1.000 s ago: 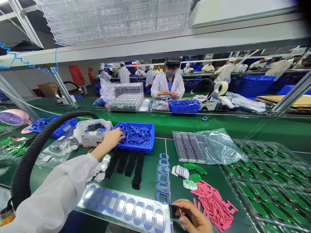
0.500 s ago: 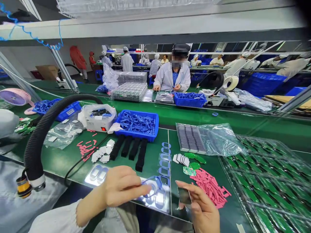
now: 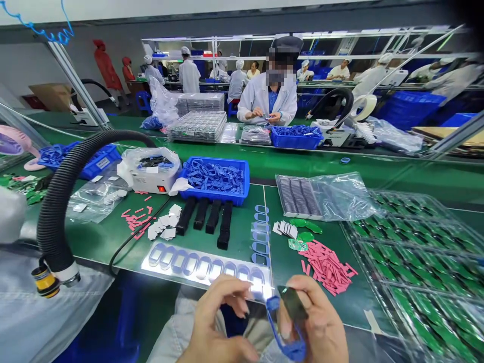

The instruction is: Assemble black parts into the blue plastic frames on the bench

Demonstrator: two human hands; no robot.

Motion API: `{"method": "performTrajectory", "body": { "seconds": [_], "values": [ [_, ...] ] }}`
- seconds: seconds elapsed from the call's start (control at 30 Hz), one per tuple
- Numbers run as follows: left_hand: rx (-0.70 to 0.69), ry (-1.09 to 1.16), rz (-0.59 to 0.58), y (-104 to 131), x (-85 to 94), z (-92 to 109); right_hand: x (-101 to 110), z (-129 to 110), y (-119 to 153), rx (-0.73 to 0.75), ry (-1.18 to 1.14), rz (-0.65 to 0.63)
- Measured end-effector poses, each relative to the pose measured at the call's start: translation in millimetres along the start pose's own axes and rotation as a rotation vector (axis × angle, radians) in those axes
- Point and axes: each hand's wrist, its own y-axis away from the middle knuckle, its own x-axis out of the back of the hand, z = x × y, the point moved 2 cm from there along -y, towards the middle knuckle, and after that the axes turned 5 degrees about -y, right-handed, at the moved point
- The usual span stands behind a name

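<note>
My right hand, at the lower middle right, grips a small dark glossy rectangular panel between thumb and fingers. A blue plastic frame is against the panel and the same hand; how the two touch is unclear. To the left of the frame is my left hand, its fingers curved and apart with nothing between them. Just beyond both hands, a clear sheet bears a row of blue-rimmed oval pieces. A column of similar oval pieces runs away from me beside a white line.
Pink strips and green circuit boards lie right, beside trays of boards. A blue bin of blue frames stands behind black bundles. A black hose arches at left. A co-worker sits opposite.
The blue frame has passed from my left hand to my right, beside the dark panel. My left hand has moved right and toward me, uncovering the clear sheet. The view has tilted down.
</note>
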Motion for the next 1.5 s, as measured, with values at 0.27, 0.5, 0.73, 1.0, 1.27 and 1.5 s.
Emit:
{"method": "performTrajectory", "body": {
  "seconds": [0.27,0.5,0.73,1.0,1.27,1.5],
  "values": [
    [0.227,0.167,-0.043,12,-17.6,-5,-13,6,2,-0.241,-0.098,-0.030],
    [-0.037,-0.017,0.007,9,-12.8,2,-19,4,4,-0.263,-0.135,0.066],
    [-0.054,-0.002,0.035,11,-16.4,5,-15,9,7,-0.269,-0.100,0.057],
    [0.088,-0.050,0.082,17,-8.2,1,12,-13,-6,0.668,0.616,-0.225],
    [-0.026,-0.322,0.078,20,6.7,1,21,-36,-6,0.911,1.106,-0.498],
    [-0.068,-0.323,0.025,18,4.2,3,20,-34,-7,0.887,1.148,-0.536]
  ]
}}
